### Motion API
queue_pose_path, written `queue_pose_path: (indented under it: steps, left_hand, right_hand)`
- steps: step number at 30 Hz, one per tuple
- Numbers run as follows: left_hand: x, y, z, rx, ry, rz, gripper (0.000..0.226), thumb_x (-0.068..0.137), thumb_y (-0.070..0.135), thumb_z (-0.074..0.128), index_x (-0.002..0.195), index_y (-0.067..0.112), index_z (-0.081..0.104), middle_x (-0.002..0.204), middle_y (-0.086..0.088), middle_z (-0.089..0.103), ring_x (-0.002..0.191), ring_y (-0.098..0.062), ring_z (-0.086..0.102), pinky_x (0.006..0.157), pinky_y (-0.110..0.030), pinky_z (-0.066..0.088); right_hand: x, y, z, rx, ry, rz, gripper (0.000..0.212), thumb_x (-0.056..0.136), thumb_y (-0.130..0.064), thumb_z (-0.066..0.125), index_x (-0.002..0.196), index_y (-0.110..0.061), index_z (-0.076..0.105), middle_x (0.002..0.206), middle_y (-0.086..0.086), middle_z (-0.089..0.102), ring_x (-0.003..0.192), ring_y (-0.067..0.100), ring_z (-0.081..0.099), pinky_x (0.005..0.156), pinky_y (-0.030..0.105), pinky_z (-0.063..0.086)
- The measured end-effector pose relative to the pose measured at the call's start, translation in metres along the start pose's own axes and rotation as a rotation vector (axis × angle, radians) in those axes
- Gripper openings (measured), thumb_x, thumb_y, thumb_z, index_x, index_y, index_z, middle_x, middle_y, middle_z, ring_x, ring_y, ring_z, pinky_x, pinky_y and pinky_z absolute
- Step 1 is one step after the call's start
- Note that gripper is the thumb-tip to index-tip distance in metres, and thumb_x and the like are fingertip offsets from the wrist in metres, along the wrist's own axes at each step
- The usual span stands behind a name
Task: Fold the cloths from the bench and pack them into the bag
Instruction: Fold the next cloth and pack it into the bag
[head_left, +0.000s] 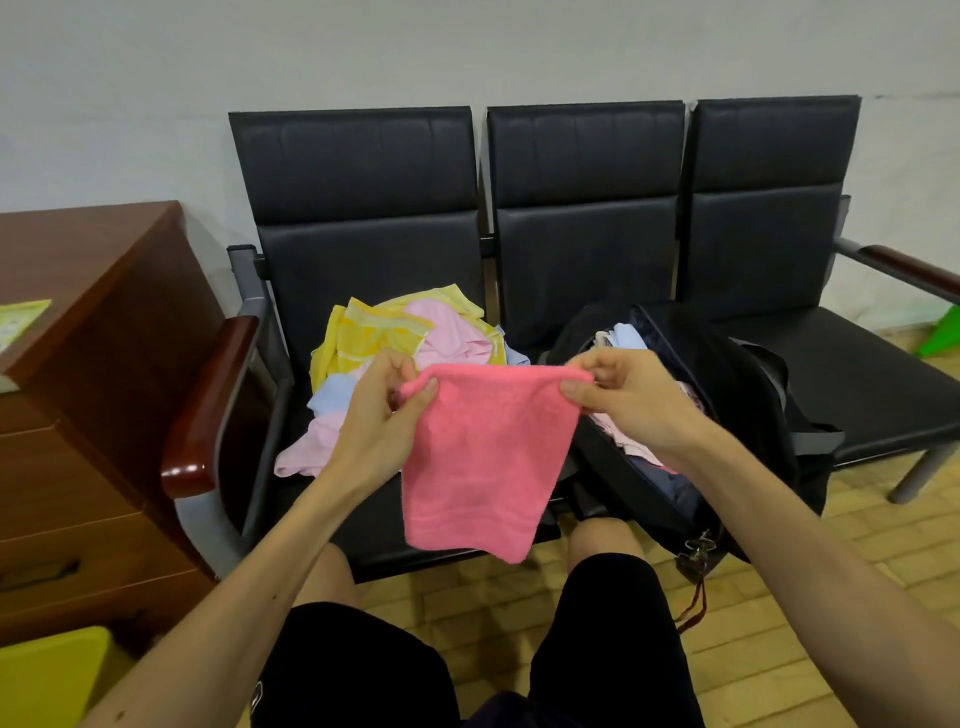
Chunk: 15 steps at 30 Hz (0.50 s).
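A bright pink cloth (480, 462) hangs in the air in front of the bench, folded over at its top edge. My left hand (382, 410) pinches its top left corner and my right hand (626, 397) pinches its top right corner. Behind it, a loose pile of yellow, pale pink and light blue cloths (395, 353) lies on the left seat of the black bench (587, 244). An open black bag (727, 395) sits on the middle seat, with several folded cloths inside it.
A brown wooden cabinet (93, 395) stands left of the bench, past its armrest (208, 410). A yellow bin (47, 680) is at the lower left. My knees in black shorts sit close to the bench front. The right seat (841, 384) holds only the bag's strap.
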<state>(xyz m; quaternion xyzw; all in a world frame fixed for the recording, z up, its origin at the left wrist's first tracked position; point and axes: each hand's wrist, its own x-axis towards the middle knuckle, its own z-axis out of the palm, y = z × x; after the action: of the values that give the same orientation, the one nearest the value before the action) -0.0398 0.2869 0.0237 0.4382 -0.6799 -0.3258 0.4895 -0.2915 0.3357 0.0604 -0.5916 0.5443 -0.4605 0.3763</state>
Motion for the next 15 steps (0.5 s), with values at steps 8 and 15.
queue_pose_path:
  steps: [8, 15]
  left_hand:
    - [0.003, 0.075, 0.006, -0.18, 0.165, 0.15, 0.014, 0.101, 0.007, 0.054, 0.094, 0.008, 0.042, 0.066, 0.019, 0.053, 0.058, -0.001, 0.044, 0.054, -0.02, 0.036]
    - [0.01, 0.028, -0.011, -0.279, 0.148, -0.449, 0.01, 0.093, 0.022, 0.066, 0.097, 0.015, 0.06, 0.101, -0.003, 0.067, 0.087, -0.011, 0.06, 0.071, -0.024, 0.05]
  right_hand:
    - [-0.035, 0.004, 0.027, 0.609, -0.06, 0.319, 0.056, 0.052, -0.027, 0.093, 0.1, -0.011, 0.069, 0.102, 0.01, 0.073, 0.084, 0.021, 0.071, 0.07, 0.032, 0.056]
    - [-0.067, 0.01, 0.065, 0.8, -0.155, 0.351, 0.011, 0.076, -0.009, 0.074, 0.081, -0.015, 0.081, 0.088, 0.008, 0.076, 0.077, 0.017, 0.073, 0.067, 0.03, 0.059]
